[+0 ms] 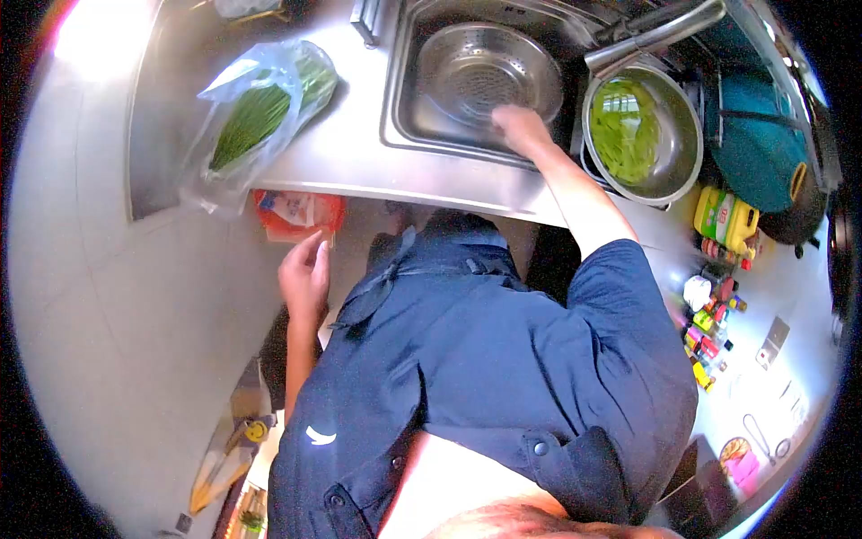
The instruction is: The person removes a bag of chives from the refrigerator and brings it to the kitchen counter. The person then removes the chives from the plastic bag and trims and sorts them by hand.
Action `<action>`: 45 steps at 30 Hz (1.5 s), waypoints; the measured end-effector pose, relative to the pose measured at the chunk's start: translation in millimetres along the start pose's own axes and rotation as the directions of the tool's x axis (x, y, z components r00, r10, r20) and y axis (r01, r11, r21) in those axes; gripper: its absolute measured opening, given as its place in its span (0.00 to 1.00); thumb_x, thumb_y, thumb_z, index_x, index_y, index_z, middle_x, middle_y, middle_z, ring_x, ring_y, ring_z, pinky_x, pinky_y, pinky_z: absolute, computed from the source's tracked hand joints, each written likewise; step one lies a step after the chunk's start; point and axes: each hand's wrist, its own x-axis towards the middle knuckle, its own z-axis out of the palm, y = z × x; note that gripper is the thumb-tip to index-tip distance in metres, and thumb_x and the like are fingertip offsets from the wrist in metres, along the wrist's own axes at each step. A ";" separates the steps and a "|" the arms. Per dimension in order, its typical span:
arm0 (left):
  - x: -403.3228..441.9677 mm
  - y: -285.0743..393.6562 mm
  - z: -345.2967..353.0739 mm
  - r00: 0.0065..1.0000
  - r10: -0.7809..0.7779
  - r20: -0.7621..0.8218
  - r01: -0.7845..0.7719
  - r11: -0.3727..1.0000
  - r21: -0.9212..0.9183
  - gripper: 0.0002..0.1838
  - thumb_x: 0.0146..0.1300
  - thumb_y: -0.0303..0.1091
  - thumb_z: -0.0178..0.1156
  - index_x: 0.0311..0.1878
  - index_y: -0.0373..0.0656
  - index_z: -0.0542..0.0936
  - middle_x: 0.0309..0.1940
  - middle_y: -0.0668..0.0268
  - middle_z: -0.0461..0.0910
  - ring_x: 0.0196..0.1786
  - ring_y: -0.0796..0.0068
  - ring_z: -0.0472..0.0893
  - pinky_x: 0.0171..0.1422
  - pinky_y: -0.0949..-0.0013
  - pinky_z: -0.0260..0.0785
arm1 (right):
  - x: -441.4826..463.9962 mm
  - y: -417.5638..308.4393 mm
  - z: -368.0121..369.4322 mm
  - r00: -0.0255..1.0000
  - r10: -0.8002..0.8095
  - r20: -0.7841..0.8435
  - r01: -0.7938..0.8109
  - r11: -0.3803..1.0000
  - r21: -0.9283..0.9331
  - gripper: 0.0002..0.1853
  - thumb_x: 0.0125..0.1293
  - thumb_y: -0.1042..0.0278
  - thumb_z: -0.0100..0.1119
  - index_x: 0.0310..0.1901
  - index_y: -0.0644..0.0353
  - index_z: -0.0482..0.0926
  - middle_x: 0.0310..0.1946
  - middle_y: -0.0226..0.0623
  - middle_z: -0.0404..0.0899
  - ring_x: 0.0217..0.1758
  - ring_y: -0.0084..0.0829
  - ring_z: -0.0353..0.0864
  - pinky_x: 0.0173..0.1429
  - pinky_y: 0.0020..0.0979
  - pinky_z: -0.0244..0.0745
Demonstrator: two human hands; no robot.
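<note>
My right hand [523,131] reaches over the sink with its fingers curled at the near rim of a round metal colander [485,67]. The fingertips are slightly blurred there. The colander sits tilted in the steel sink [391,117], with small holes across its base. My left hand [305,274] hangs below the counter edge, fingers loosely stretched and holding nothing. Just beyond it is a red plastic bag or packet [301,211], partly under the counter. A metal bowl [678,144] with sliced green vegetable pieces [624,130] stands right of the sink.
On the counter's left lies a clear plastic bag [235,81] with long green stalks [260,121]. A faucet [660,38] spans above the bowl. To the right are a teal round board [759,144], a yellow jug [725,222] and several small bottles [708,332].
</note>
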 end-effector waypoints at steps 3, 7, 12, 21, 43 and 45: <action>0.4 7.3 -3.4 0.996 0.084 -0.035 -0.083 0.996 0.034 0.13 0.66 0.32 0.65 0.50 0.37 0.85 0.40 0.56 0.87 0.38 0.70 0.85 0.47 0.68 0.77 | 3.0 10.5 11.0 0.990 -0.097 0.106 0.095 0.995 0.024 0.13 0.53 0.65 0.68 0.41 0.53 0.81 0.44 0.42 0.83 0.51 0.47 0.81 0.52 0.46 0.78; -4.4 11.4 -6.9 0.998 0.021 -0.066 -0.019 1.000 0.021 0.13 0.66 0.31 0.65 0.50 0.37 0.85 0.39 0.60 0.87 0.38 0.75 0.85 0.46 0.71 0.77 | 6.0 9.2 4.6 0.978 -0.020 0.207 0.008 0.998 0.059 0.18 0.51 0.56 0.76 0.40 0.51 0.81 0.42 0.40 0.83 0.50 0.45 0.82 0.51 0.43 0.77; 5.1 21.4 -21.9 0.995 0.036 -0.092 -0.031 0.998 0.057 0.13 0.65 0.33 0.66 0.51 0.39 0.85 0.37 0.60 0.86 0.35 0.74 0.84 0.42 0.71 0.76 | 12.7 26.2 22.8 0.971 -0.074 0.225 0.041 0.988 0.146 0.17 0.50 0.65 0.74 0.42 0.59 0.83 0.37 0.42 0.86 0.41 0.39 0.86 0.48 0.38 0.79; 102.2 13.8 -64.8 0.921 0.325 -0.217 -0.298 0.943 0.147 0.10 0.64 0.34 0.65 0.46 0.42 0.87 0.39 0.58 0.87 0.38 0.67 0.86 0.44 0.65 0.78 | -11.4 -25.1 -7.2 0.996 0.085 0.025 -0.088 0.979 0.183 0.13 0.62 0.62 0.67 0.46 0.55 0.85 0.40 0.42 0.87 0.40 0.38 0.87 0.48 0.37 0.80; 274.7 13.1 -11.0 0.877 0.481 -0.012 -0.445 0.821 0.358 0.09 0.59 0.38 0.62 0.39 0.48 0.87 0.41 0.55 0.84 0.45 0.51 0.84 0.51 0.53 0.76 | -134.7 -193.6 -38.9 0.930 0.231 -0.286 -0.091 0.899 0.429 0.09 0.64 0.68 0.68 0.42 0.62 0.87 0.31 0.34 0.87 0.30 0.20 0.81 0.37 0.25 0.77; 267.4 15.7 -26.1 0.911 0.412 -0.019 -0.391 0.878 0.276 0.10 0.59 0.39 0.62 0.40 0.47 0.86 0.42 0.55 0.85 0.46 0.50 0.83 0.52 0.54 0.75 | -130.0 -196.3 -41.7 0.931 0.244 -0.271 -0.097 0.882 0.462 0.09 0.64 0.68 0.68 0.42 0.62 0.87 0.31 0.34 0.87 0.30 0.20 0.81 0.37 0.25 0.76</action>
